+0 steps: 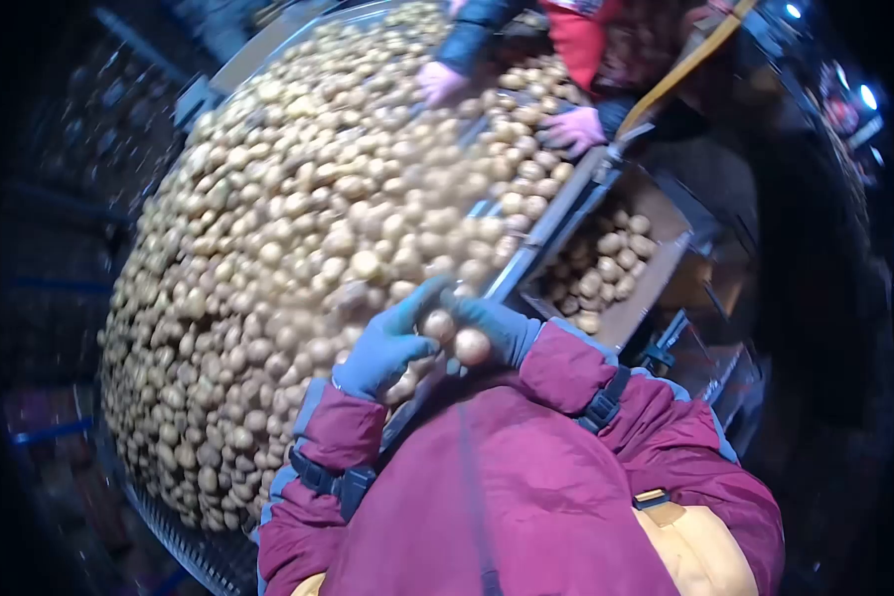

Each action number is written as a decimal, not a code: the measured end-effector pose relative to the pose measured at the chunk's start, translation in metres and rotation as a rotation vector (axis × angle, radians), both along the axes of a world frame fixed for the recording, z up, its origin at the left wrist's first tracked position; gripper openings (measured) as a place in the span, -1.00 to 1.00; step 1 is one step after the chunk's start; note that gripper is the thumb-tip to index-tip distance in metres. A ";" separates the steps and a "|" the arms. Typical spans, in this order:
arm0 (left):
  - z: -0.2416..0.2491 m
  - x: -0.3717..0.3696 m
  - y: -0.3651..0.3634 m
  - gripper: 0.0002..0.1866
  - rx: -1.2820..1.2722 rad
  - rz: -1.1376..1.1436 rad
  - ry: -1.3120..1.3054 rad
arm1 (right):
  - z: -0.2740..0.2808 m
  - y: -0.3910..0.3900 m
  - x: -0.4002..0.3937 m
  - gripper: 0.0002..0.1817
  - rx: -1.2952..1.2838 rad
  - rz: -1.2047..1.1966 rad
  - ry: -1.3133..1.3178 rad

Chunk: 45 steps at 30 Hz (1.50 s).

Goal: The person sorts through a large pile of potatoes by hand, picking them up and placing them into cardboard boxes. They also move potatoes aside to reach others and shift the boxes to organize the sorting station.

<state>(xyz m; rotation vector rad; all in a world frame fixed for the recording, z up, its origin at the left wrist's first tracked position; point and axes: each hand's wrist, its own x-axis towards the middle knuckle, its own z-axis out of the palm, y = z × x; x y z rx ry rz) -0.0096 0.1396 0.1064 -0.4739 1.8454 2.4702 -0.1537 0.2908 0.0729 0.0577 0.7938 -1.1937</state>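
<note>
Potatoes (471, 347), 2, sit between 1 left hand (379, 350) and 1 right hand (501, 328).

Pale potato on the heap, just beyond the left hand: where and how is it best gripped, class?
Probably from above: thumb and fingertips over opposite sides of the potato beyond the left hand. Its rounded top shows, while neighbours in the heap crowd around it.

I'm looking from wearer's head, facing forward and down, jacket (546, 487) sitting close, potato heap (278, 233) spreading beyond.
</note>
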 end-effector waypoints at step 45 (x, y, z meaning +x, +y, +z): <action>-0.056 0.330 -0.220 -0.51 -1.105 0.527 -0.853 | -0.012 -0.087 0.146 -0.65 -0.142 0.323 0.584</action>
